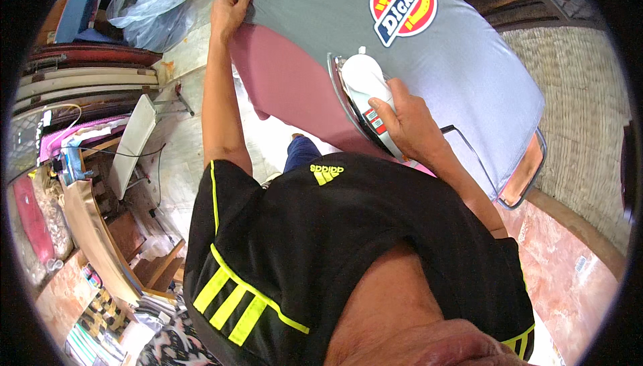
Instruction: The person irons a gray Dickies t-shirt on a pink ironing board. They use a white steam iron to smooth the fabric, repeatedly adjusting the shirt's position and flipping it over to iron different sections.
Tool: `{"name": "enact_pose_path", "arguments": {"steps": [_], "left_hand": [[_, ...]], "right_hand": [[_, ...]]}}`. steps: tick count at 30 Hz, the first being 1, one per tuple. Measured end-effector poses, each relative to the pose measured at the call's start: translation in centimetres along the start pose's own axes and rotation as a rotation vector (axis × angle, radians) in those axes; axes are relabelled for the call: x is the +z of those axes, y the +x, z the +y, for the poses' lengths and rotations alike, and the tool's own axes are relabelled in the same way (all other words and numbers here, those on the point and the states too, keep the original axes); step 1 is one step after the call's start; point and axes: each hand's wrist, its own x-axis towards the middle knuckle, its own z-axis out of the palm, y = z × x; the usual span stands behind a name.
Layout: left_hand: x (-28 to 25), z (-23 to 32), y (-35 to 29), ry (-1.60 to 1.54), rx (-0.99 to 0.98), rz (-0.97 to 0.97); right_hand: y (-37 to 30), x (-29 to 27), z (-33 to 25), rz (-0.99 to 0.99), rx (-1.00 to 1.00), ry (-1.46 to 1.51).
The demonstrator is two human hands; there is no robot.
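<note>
A grey shirt (462, 64) with a round red, yellow and blue print (404, 8) lies over an ironing board with a maroon cover (288, 78). At the shirt's far left, my left hand (231, 12) is closed on the edge of the grey cloth, which wrinkles toward its fingers. My right hand (413, 119) is wrapped round the handle of a white clothes iron (364, 75). The iron stands near the shirt's near edge, where grey meets maroon. Its soleplate is mostly hidden beneath its body.
A black metal frame (541, 165) sticks out at the board's right end. Clear plastic bags (153, 11) lie on the floor at the far left. Below them stand stacked boards (87, 81), a white panel (132, 141) and a cable. A woven mat wall (569, 98) is to the right.
</note>
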Motion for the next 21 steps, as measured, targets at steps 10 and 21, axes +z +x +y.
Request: {"name": "enact_pose_path", "arguments": {"steps": [10, 21], "left_hand": [[-0.7, 3.4, -1.1, 0.121, -0.085, -0.004], [-0.3, 2.3, -2.7, -0.283, -0.051, 0.319]], "right_hand": [[14.1, 2.8, -5.1, -0.124, 0.026, -0.083], [21.5, 5.4, -7.3, -0.123, -0.117, -0.162]]}}
